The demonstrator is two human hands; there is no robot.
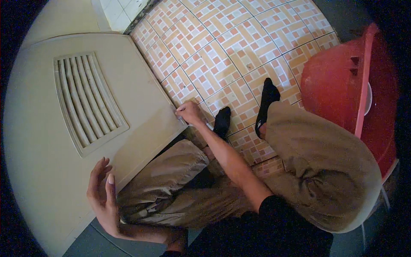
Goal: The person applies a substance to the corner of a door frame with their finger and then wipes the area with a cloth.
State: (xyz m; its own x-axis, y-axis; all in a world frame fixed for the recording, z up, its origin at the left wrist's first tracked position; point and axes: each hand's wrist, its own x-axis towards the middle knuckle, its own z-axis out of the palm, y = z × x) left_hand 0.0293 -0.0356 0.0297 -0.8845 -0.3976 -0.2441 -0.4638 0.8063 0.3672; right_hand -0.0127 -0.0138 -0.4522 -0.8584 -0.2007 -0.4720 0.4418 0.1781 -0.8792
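Note:
A cream door panel with a slatted vent fills the left side. At its edge, near the corner closest to my feet, is my right hand. Its fingers are pinched together against the panel, and whatever they hold is too small to name. A thin pale strip shows just below that hand, beside my foot. My left hand is raised in front of the panel, below the vent, with its fingers curved and apart and nothing in it. Whether it touches the panel I cannot tell.
A large red plastic tub stands at the right, with something white inside. Patterned tiles cover the floor, where my feet in black socks rest. My knees, in brown trousers, are bent. White wall tiles show at the top.

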